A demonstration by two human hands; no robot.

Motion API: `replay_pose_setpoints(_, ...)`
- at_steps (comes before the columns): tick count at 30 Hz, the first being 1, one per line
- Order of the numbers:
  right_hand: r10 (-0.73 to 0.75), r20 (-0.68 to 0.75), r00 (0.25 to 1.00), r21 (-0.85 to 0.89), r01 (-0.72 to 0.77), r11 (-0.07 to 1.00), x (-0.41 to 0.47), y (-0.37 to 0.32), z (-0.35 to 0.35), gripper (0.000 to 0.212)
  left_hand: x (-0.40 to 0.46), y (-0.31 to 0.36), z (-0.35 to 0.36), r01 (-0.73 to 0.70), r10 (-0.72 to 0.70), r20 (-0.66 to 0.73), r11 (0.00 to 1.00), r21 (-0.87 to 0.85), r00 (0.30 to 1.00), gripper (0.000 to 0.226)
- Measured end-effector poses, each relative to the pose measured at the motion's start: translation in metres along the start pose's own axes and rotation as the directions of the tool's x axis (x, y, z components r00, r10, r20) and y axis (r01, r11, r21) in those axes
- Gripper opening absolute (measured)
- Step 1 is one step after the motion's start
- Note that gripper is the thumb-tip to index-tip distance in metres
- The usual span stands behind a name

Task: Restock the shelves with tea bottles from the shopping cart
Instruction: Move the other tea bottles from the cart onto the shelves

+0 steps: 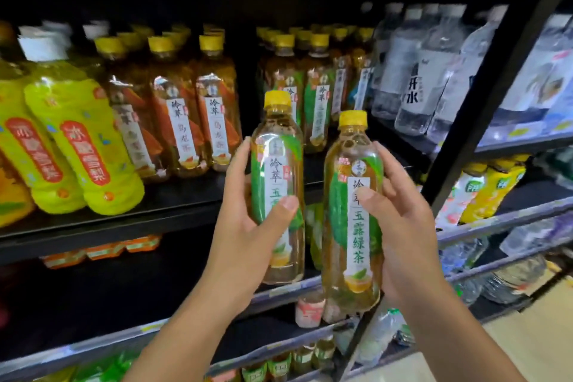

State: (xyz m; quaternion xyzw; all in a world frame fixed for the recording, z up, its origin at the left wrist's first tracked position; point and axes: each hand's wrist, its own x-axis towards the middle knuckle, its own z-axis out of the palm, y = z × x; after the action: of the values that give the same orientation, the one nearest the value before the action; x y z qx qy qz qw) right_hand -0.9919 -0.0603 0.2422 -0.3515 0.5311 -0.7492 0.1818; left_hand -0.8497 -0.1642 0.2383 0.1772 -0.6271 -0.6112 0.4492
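Holding one green tea bottle (pixel 277 183) in the left hand (pixel 248 226) and a second green tea bottle (pixel 353 211) in the right hand (pixel 400 226), fingers wrapped around each, the person is standing both upright at the frame centre. They are probably going to the green-label row (pixel 310 87) on the shelf (pixel 155 211) above centre, so it is better to place one at a time, label facing front. The shopping cart is not showing, and the shelf depth behind the row is too dark to judge

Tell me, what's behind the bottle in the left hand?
Behind the left-hand bottle stand matching green-label tea bottles on the shelf, in rows. How many rows deep cannot be seen; the front bottles cover them.
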Motion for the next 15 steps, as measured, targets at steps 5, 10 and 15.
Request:
replay_pose_setpoints(5,-0.072,-0.029,0.997,0.022,0.073,0.997,0.036,-0.002,-0.008,0.057,0.033,0.000,0.016,-0.116,0.115,0.009,0.992,0.053,0.993,0.080)
replay_pose_setpoints(10,-0.140,0.070,0.988,0.011,0.139,0.990,0.079,-0.011,-0.006,0.057,0.061,0.000,0.033,-0.193,0.193,0.009,0.976,0.100,0.981,0.079)
replay_pose_setpoints(15,-0.161,0.156,0.974,0.075,0.151,0.986,0.117,-0.018,-0.002,0.057,0.086,0.004,0.044,-0.210,0.220,-0.057,0.968,0.139,0.974,0.081)
